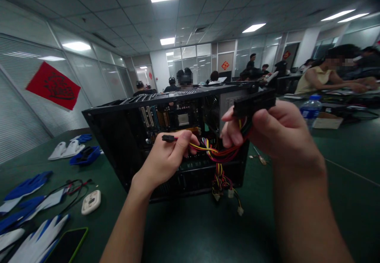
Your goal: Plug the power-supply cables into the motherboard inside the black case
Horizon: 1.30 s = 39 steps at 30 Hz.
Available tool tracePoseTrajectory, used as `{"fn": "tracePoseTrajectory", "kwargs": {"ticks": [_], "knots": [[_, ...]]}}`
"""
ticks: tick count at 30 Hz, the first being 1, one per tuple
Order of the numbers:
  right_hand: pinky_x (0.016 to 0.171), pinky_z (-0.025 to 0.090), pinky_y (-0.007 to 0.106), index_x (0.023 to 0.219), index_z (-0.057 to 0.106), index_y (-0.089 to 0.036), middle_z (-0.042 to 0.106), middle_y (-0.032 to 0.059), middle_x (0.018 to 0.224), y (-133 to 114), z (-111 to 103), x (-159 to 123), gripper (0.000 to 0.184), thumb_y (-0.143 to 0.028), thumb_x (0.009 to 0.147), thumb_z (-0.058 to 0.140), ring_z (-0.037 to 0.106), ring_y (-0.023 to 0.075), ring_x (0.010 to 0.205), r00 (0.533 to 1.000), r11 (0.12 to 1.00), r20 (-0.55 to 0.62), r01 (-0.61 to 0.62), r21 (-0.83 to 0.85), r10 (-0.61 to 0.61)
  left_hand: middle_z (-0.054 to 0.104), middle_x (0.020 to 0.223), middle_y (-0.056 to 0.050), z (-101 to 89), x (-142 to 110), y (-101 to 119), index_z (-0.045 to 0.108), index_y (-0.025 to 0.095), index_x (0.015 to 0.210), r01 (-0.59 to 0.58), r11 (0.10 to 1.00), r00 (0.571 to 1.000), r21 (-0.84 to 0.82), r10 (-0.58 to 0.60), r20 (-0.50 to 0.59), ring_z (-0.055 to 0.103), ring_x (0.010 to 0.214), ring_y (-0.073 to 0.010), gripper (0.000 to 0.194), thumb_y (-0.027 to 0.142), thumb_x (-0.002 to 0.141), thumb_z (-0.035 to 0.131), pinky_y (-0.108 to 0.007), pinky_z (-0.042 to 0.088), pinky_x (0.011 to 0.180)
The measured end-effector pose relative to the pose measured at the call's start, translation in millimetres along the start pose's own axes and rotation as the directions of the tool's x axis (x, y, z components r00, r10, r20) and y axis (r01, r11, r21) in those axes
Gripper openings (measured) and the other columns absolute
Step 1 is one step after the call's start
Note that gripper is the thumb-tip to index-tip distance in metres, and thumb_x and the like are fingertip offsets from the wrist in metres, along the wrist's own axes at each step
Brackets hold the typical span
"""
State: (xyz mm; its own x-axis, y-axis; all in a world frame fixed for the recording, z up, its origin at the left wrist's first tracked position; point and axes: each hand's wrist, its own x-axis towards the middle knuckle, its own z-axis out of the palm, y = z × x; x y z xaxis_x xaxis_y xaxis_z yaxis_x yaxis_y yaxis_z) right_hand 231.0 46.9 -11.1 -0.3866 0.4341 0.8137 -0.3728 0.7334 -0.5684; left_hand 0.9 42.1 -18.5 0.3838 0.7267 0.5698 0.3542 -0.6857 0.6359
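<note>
An open black computer case [166, 93] lies in front of me on the green table, its motherboard [190, 110] and a fan [211, 112] showing inside. My left hand [166, 154] pinches a thin power cable [197, 147] that ends in a small black plug [168, 138]. Closer to the camera, my right hand [274, 130] grips a wide black power connector [254, 102] with coloured wires behind it. The wires from both hands meet in one bundle before the case. More loose cables with white plugs [230, 193] hang over the case's lower edge.
On the left lie blue and white work gloves [38, 235], a phone with a green edge [67, 247], a white rounded object [91, 202] and a blue tray [86, 156]. To the right stand a water bottle [310, 110] and a cardboard box [327, 121]. A person [323, 75] sits beyond.
</note>
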Motion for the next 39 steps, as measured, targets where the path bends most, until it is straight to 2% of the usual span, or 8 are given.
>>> {"fn": "tracePoseTrajectory", "kwargs": {"ticks": [4, 10, 13, 20, 25, 29, 32, 39], "knots": [[0.057, 0.051, 0.027, 0.112, 0.073, -0.018, 0.061, 0.0008, 0.068, 2.8, 5.4, 2.4, 0.028, -0.031, 0.103, 0.050, 0.063, 0.0137, 0.062, 1.000, 1.000, 0.005, -0.007, 0.029, 0.006, 0.062, 0.056, -0.002, 3.8, -1.8, -0.6, 0.071, 0.012, 0.082, -0.001, 0.995, 0.998, -0.096, 0.007, 0.069, 0.051, 0.045, -0.0091, 0.052, 0.052, 0.100, 0.044, -0.020, 0.040, 0.043], [0.063, 0.054, 0.024, 0.108, 0.076, -0.021, 0.069, 0.0022, 0.078, -0.5, 4.4, 1.5, 0.024, -0.029, 0.101, 0.055, 0.065, 0.0132, 0.070, 0.999, 0.994, -0.020, -0.049, -0.100, 0.047, 0.067, 0.064, -0.003, 7.3, -4.9, 5.7, 0.073, 0.013, 0.092, -0.165, 0.985, 0.984, -0.046, 0.161, -0.070, 0.057, 0.050, -0.0088, 0.039, 0.044, 0.099, 0.051, -0.019, 0.044, 0.047], [0.069, 0.056, 0.022, 0.100, 0.079, -0.022, 0.073, 0.0025, 0.085, -3.8, 4.8, 2.3, 0.020, -0.024, 0.098, 0.059, 0.068, 0.0132, 0.078, 0.997, 0.983, 0.016, -0.071, -0.171, 0.075, 0.068, 0.066, -0.003, 8.0, -5.1, 9.1, 0.073, 0.013, 0.099, -0.192, 0.981, 0.980, -0.038, 0.189, -0.069, 0.058, 0.051, -0.0089, 0.036, 0.043, 0.098, 0.054, -0.019, 0.047, 0.049], [0.061, 0.056, 0.021, 0.081, 0.075, -0.019, 0.071, 0.0010, 0.078, -7.6, 13.5, 7.9, 0.012, -0.027, 0.088, 0.072, 0.068, 0.0145, 0.071, 0.989, 0.969, -0.046, -0.146, -0.201, 0.140, 0.069, 0.071, -0.003, 10.5, -7.7, 12.5, 0.069, 0.014, 0.116, -0.128, 0.992, 0.992, 0.003, 0.128, -0.022, 0.061, 0.059, -0.0119, 0.040, 0.044, 0.099, 0.050, -0.022, 0.050, 0.057], [0.055, 0.055, 0.024, 0.078, 0.073, -0.019, 0.068, 0.0009, 0.071, -4.1, 10.8, 9.0, 0.021, -0.039, 0.084, 0.076, 0.064, 0.0153, 0.064, 0.980, 0.959, -0.157, -0.155, -0.237, 0.120, 0.069, 0.081, -0.004, 12.8, -8.2, 14.9, 0.062, 0.017, 0.131, -0.106, 0.994, 0.994, -0.013, 0.105, -0.037, 0.062, 0.069, -0.0135, 0.044, 0.045, 0.101, 0.045, -0.025, 0.053, 0.066], [0.054, 0.053, 0.025, 0.080, 0.073, -0.021, 0.067, 0.0006, 0.070, 0.7, 5.5, 7.8, 0.018, -0.038, 0.087, 0.073, 0.063, 0.0150, 0.063, 0.974, 0.968, -0.205, -0.143, -0.208, 0.099, 0.075, 0.095, -0.006, 11.6, -6.7, 24.9, 0.073, 0.017, 0.114, -0.050, 0.997, 0.999, -0.052, 0.049, -0.012, 0.068, 0.088, -0.0174, 0.036, 0.040, 0.100, 0.050, -0.028, 0.055, 0.083], [0.055, 0.054, 0.026, 0.084, 0.072, -0.021, 0.068, 0.0013, 0.075, 3.3, 3.6, 8.0, 0.017, -0.038, 0.087, 0.072, 0.064, 0.0159, 0.065, 0.966, 0.975, -0.249, -0.122, -0.186, 0.073, 0.077, 0.096, -0.007, 11.0, -6.5, 32.1, 0.078, 0.015, 0.098, 0.021, 0.993, 1.000, -0.119, -0.020, 0.010, 0.071, 0.090, -0.0201, 0.032, 0.039, 0.097, 0.056, -0.030, 0.056, 0.084], [0.059, 0.053, 0.025, 0.082, 0.072, -0.022, 0.068, -0.0012, 0.077, 7.1, 7.5, 12.3, 0.013, -0.033, 0.090, 0.070, 0.063, 0.0124, 0.065, 0.906, 0.977, -0.422, -0.050, -0.207, -0.043, 0.079, 0.095, -0.009, 14.7, -6.5, 30.4, 0.078, 0.014, 0.103, 0.095, 0.942, 0.995, -0.323, -0.099, 0.005, 0.071, 0.080, -0.0176, 0.034, 0.040, 0.096, 0.058, -0.029, 0.057, 0.078]]}}
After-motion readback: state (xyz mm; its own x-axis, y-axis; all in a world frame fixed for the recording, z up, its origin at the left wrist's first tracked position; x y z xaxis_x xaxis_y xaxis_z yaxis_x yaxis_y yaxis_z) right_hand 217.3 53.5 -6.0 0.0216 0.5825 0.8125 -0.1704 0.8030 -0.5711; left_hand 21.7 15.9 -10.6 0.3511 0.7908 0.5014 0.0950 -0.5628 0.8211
